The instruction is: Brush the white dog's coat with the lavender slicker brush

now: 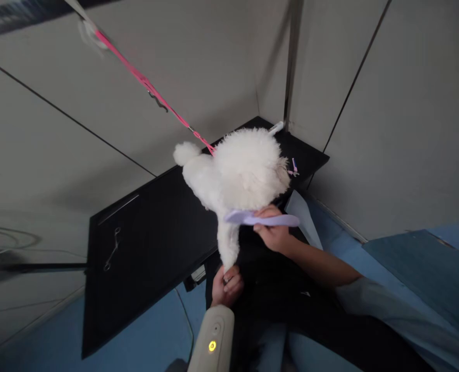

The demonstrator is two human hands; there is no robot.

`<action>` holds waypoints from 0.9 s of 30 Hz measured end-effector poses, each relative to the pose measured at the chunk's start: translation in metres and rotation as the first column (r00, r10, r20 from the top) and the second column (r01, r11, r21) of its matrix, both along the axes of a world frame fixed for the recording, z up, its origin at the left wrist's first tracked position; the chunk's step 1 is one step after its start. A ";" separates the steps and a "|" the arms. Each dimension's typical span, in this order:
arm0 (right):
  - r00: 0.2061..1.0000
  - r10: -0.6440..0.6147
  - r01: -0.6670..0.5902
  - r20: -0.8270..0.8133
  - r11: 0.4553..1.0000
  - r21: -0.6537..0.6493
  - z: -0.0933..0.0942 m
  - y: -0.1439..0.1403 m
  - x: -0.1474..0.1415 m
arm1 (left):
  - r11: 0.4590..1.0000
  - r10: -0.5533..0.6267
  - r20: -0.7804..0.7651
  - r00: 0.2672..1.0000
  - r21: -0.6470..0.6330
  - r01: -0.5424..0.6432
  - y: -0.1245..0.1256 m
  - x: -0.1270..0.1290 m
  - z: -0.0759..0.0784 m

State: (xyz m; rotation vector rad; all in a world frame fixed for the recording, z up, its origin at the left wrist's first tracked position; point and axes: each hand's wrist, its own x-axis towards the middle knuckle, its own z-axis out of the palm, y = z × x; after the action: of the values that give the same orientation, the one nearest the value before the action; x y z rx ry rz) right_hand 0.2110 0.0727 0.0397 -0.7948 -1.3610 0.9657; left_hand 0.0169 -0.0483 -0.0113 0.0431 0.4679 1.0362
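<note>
A white fluffy dog (245, 165) stands on the black table (148, 253), with its head toward the right and its round tail at the left. My left hand (227, 287) is closed around the end of its outstretched leg (227, 243). In my right hand (274, 232) is a purple grooming brush (248, 217), held by its handle. The brush head lies against the upper part of that leg; its bristles are hidden. From the dog's neck a pink leash (148, 85) runs up to the left.
Scissors (115, 249) and a thin metal comb-like strip (119, 209) lie at the table's left. Small purple clippers (293, 168) and a white object (276, 128) are near its right end. A white device with a yellow light (214, 336) covers my left forearm. Grey walls (198, 62) stand behind.
</note>
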 end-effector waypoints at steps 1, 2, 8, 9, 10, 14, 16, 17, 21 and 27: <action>0.993 0.117 -0.116 0.020 0.993 -0.019 0.001 -0.001 0.000 | 1.000 -0.019 -0.008 1.000 0.001 0.019 0.001 0.001 -0.001; 0.974 0.224 -0.221 0.042 0.974 -0.058 0.001 -0.001 0.001 | 0.999 -0.032 -0.021 0.999 -0.002 0.032 0.002 0.002 -0.002; 0.993 0.099 -0.091 0.068 0.990 -0.110 0.006 0.001 0.010 | 0.999 0.002 -0.146 0.989 -0.049 -0.009 0.009 0.011 -0.002; 0.979 0.180 -0.171 0.093 0.981 -0.096 0.008 0.000 0.011 | 0.999 -0.026 -0.144 0.989 -0.051 0.019 0.010 0.013 -0.001; 0.957 0.265 -0.254 0.121 0.962 -0.097 0.010 0.000 0.013 | 0.997 -0.056 -0.139 0.989 -0.051 0.050 0.011 0.014 -0.001; 0.982 0.118 -0.100 0.151 0.988 -0.118 0.016 0.001 0.017 | 0.994 -0.082 -0.143 0.986 -0.076 0.072 0.013 0.017 -0.001; 0.987 0.033 -0.020 0.157 0.997 -0.081 0.018 -0.001 0.019 | 0.992 -0.101 -0.154 0.983 -0.095 0.087 0.014 0.018 0.000; 0.978 0.098 -0.084 0.186 0.993 -0.078 0.018 -0.002 0.019 | 0.989 -0.120 -0.158 0.980 -0.100 0.105 0.014 0.019 0.000; 0.923 0.259 -0.224 0.283 0.963 -0.150 0.018 -0.007 0.021 | 0.991 -0.125 -0.175 0.977 -0.060 0.116 0.016 0.023 0.002; 0.921 0.251 -0.221 0.299 0.967 -0.129 0.019 -0.013 0.021 | 0.996 -0.094 -0.256 0.962 -0.019 0.092 0.018 0.029 0.003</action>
State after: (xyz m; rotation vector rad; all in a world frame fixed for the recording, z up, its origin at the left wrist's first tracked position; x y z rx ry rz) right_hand 0.2321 0.0600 0.0592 -0.8962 -1.7276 1.1323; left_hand 0.0458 -0.0300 -0.0086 0.1934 0.6986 0.9398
